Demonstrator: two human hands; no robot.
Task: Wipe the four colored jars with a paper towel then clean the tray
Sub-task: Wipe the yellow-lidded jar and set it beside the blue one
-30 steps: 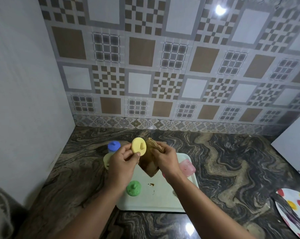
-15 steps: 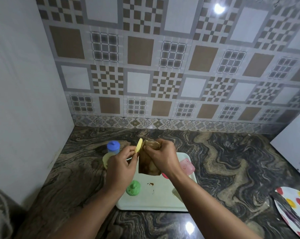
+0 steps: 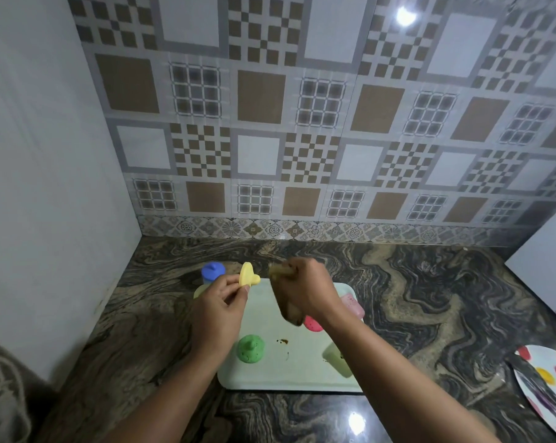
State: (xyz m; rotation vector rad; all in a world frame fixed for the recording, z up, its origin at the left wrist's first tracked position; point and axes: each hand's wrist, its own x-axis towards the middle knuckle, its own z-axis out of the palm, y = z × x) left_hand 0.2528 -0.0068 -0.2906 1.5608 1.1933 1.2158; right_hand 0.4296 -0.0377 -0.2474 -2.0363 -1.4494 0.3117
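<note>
My left hand (image 3: 217,311) pinches a yellow jar lid (image 3: 248,275) by its edge, held upright above the tray's far left corner. My right hand (image 3: 308,290) grips a crumpled, brown-stained paper towel (image 3: 288,306), a little to the right of the lid and apart from it. On the pale tray (image 3: 289,375) lie a green lid (image 3: 250,348), a pale green jar (image 3: 337,359) on its side, a red lid (image 3: 313,323) and a pink jar (image 3: 353,304). A blue-lidded jar (image 3: 212,272) and a yellow jar (image 3: 200,290) stand left of the tray, partly hidden by my left hand.
Brown crumbs (image 3: 282,342) mark the tray's middle. The tray sits on a dark marbled counter (image 3: 430,298) in a corner with a white wall at left and a tiled wall behind. A spotted plate (image 3: 548,382) lies at the right edge and a white box (image 3: 548,260) at the far right.
The towel was pressed against the yellow lid half a second ago; my right hand has drawn it away to the right. The lid has turned in my left hand.
</note>
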